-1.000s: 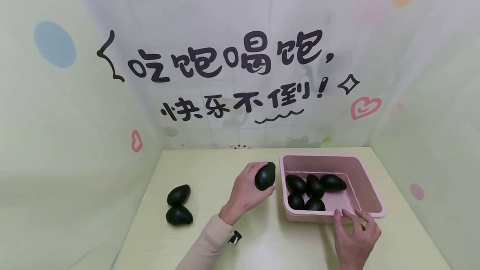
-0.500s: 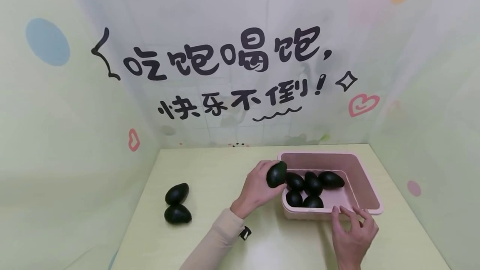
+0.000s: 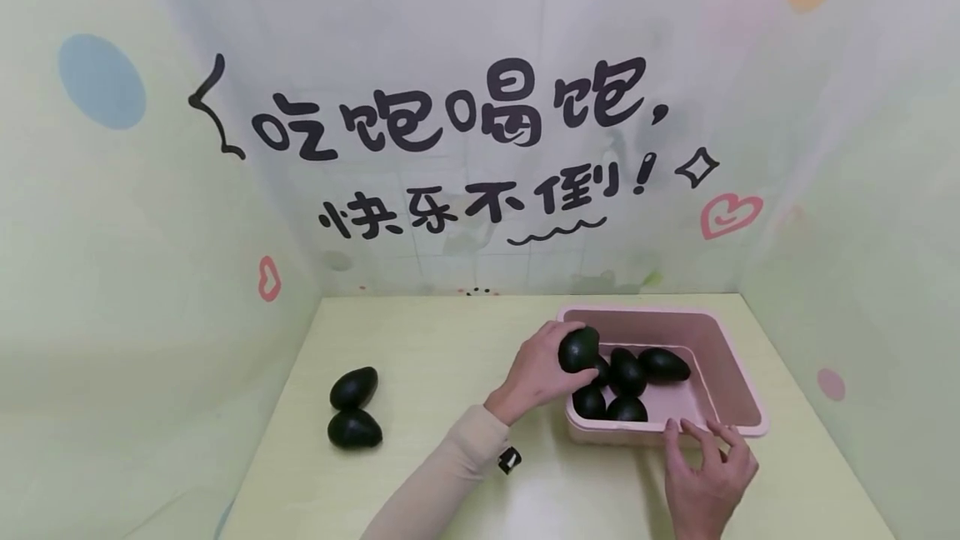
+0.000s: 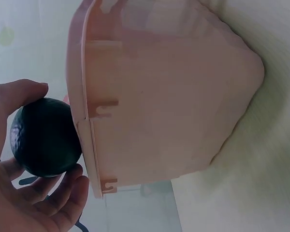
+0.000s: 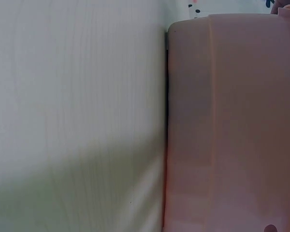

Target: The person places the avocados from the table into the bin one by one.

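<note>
My left hand (image 3: 536, 372) grips a dark green avocado (image 3: 578, 350) between thumb and fingers, over the left side of a pink plastic bin (image 3: 731, 369). In the left wrist view that avocado (image 4: 46, 137) appears beside the bin's rim (image 4: 77, 77), with the fingers curled round it. Inside the bin, several more avocados (image 3: 664, 365) lie grouped toward the left. My right hand (image 3: 708, 473) holds the bin's near rim with its fingertips, right of the middle. The right wrist view shows mostly the bin's outer wall (image 5: 251, 116), with the hand almost wholly out of sight.
Two more avocados (image 3: 354, 388) lie close together on the left of the pale table (image 3: 427, 348). A printed curtain (image 3: 465, 48) with black lettering hangs behind the table, and pale side panels (image 3: 885, 273) flank it. A small black object (image 3: 509, 460) shows at my left wrist.
My left hand has carried the avocado rightward, from beside the bin to above its left part. The right hand has stayed at the near rim.
</note>
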Demonstrator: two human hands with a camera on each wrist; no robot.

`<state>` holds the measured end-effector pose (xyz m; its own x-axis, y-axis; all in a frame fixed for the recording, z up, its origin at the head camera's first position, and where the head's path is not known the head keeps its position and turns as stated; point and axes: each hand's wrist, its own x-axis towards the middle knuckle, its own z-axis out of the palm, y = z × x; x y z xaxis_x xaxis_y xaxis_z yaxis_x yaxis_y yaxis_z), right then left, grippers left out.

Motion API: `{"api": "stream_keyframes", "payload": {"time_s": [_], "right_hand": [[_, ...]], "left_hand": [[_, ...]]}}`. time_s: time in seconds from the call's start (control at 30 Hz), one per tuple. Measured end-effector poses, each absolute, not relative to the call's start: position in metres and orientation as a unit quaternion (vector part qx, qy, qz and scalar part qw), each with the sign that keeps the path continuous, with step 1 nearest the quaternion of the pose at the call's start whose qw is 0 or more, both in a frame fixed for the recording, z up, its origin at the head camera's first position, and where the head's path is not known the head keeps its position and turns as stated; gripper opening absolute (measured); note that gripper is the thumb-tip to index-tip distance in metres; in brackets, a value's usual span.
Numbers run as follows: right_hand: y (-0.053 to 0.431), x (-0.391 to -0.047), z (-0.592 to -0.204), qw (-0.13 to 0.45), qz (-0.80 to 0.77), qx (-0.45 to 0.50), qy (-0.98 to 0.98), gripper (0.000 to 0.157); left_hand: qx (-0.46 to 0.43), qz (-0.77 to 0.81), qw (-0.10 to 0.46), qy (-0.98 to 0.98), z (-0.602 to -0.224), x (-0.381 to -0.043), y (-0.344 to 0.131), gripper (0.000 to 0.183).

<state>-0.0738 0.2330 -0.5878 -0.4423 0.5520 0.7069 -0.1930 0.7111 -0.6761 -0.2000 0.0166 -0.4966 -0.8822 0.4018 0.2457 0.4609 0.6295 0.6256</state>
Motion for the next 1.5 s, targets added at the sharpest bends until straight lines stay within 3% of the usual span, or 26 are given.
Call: {"api": "stream_keyframes", "payload": {"time_s": [0.87, 1.5], "right_hand": [[0.234, -0.074, -0.595, 0.518, 0.366, -0.112, -0.764, 0.022], [0.235, -0.076, -0.596, 0.523, 0.364, -0.110, -0.763, 0.024]], "left_hand": [[-0.239, -0.332, -0.027, -0.912, -0.488, -0.214, 0.047, 0.066], [-0.180, -0.256, -0.063, -0.948, -0.484, -0.220, 0.068, 0.064]]}}
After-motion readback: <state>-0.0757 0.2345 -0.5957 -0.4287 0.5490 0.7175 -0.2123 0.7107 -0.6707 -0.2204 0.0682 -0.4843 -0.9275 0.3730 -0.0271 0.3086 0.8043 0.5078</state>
